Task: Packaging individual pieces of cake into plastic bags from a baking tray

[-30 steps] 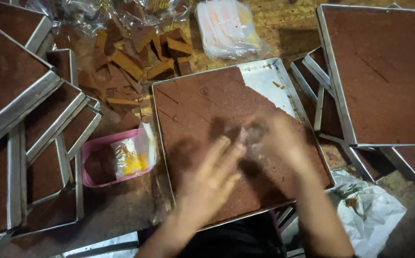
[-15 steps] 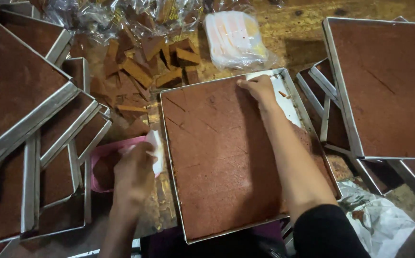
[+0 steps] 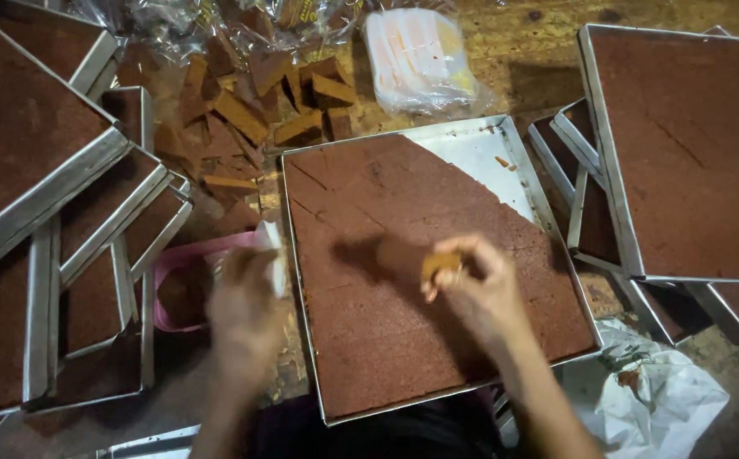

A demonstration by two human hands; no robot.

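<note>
Over the middle of a metal tray of brown cake, the right hand pinches a small cake piece. The blurred left hand grips white wrapping at the tray's left edge; the piece's axis is unclear.

Centre: metal tray w/ slab cake in it, far-right corner bare. Right hand over slab, cut piece in fingers. Left hand just left of tray, over small basket. Stacked trays far left, more trays right. Loose pieces behind tray, bag stack beside them. Crumpled bag near-right
</note>
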